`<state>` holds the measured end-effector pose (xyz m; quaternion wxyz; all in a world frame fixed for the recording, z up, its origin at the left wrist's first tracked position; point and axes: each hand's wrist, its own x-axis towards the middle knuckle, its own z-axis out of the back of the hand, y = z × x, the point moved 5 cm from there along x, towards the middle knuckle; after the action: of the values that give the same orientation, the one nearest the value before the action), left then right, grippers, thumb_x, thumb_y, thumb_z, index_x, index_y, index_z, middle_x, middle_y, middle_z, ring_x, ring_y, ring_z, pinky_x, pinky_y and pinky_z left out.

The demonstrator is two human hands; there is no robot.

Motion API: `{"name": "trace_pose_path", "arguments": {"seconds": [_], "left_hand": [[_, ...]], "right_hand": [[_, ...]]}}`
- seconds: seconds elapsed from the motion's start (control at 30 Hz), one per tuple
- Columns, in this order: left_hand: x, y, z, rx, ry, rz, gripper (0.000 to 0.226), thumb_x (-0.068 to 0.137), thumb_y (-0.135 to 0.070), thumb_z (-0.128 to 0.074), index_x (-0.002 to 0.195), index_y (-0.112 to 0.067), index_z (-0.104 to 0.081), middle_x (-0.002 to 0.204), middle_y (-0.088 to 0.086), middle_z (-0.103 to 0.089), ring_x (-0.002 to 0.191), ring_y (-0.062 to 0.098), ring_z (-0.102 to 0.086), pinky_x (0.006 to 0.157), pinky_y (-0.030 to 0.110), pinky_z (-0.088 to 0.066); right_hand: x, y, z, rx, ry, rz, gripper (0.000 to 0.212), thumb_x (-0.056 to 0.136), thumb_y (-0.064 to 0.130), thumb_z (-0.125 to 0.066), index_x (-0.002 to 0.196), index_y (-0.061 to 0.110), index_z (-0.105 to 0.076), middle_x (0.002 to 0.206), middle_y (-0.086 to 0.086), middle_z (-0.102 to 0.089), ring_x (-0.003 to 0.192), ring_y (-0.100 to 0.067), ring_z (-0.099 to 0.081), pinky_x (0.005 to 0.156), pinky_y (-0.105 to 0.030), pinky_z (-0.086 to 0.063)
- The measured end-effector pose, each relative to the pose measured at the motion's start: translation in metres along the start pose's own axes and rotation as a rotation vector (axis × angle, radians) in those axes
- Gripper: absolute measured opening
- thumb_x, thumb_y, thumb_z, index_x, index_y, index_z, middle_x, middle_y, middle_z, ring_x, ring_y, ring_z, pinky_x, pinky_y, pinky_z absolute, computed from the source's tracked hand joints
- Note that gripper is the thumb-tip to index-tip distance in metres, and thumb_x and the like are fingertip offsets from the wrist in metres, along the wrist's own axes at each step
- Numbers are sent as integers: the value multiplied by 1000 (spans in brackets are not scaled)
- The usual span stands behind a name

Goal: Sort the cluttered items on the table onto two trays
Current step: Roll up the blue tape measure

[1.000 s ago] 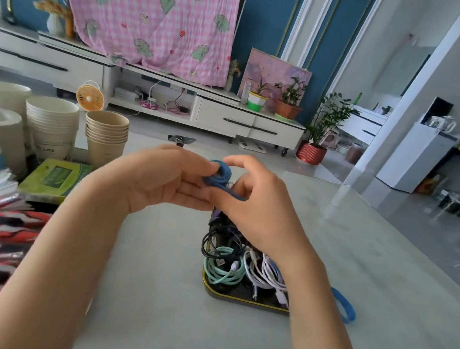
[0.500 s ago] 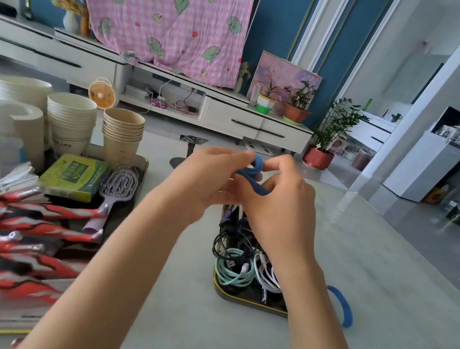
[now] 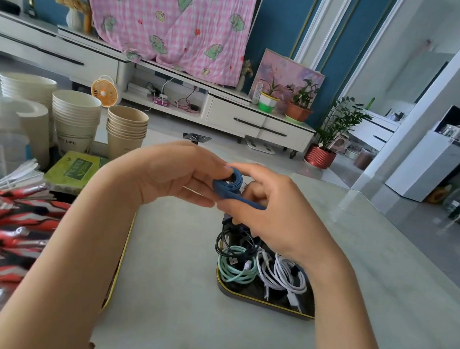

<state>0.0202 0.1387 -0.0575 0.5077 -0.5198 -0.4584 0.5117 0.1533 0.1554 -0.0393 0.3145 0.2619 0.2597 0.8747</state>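
Head view: left hand (image 3: 171, 176) and right hand (image 3: 275, 217) pinch the coiled blue cable (image 3: 227, 185) over the cable tray (image 3: 260, 303)

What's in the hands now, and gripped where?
A blue flat cable: left hand pinches its rolled coil, right hand holds the loose tail beside it.

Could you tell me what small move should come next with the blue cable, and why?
Probably wrap the loose tail around the coil. The blue cable is only partly rolled: the left hand pinches its small coil while a straight length runs off under the right hand. The tray below holds coiled cables, so it likely goes there afterwards.
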Motion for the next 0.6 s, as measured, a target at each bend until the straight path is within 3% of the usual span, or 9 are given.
{"name": "trace_pose_path", "arguments": {"seconds": [0.1,0.2,0.37,0.47,0.53,0.6], "left_hand": [[5,-2,-9,-32,-33,-18,16,91,-16,-53,97,-7,-66,90,11,-73,76,19,-69,77,31,-56],[12,-2,-22,-147,-104,-45,21,93,-24,-54,98,-8,-66,95,14,-71,76,20,-66,76,34,-56],[18,-3,-37,-271,-216,-80,16,93,-21,-54,94,-9,-65,84,10,-71,73,19,-64,64,30,-57],[18,-2,-31,-243,-216,-71,18,93,-21,-54,96,-7,-65,84,10,-72,71,18,-65,63,30,-57],[15,-2,-23,-216,-164,-42,16,93,-19,-53,95,-7,-65,82,9,-72,65,15,-67,63,29,-58],[9,-1,-16,-121,-83,-12,16,93,-19,-51,92,-9,-64,78,8,-72,65,16,-68,66,28,-58]], "right_hand": [[-1,-5,7,-26,-76,-20,32,81,24,-70,111,29,-61,57,0,-61,47,-3,-46,49,-15,-34],[-2,-10,17,-100,-297,-56,19,78,34,-71,91,26,-60,48,8,-56,42,-4,-46,43,-14,-31],[-3,-8,17,-204,-513,-102,37,77,49,-68,86,18,-51,57,7,-56,55,-15,-56,47,-29,-39],[-2,-8,17,-177,-470,-63,32,78,43,-70,91,19,-53,47,9,-53,47,-6,-51,44,-23,-35],[-1,-7,16,-93,-353,-34,28,78,33,-71,101,24,-58,45,8,-52,43,-5,-46,44,-17,-32],[-1,-6,12,-9,-196,-27,32,78,26,-72,108,29,-60,52,-1,-57,44,-5,-44,49,-21,-37]]}}
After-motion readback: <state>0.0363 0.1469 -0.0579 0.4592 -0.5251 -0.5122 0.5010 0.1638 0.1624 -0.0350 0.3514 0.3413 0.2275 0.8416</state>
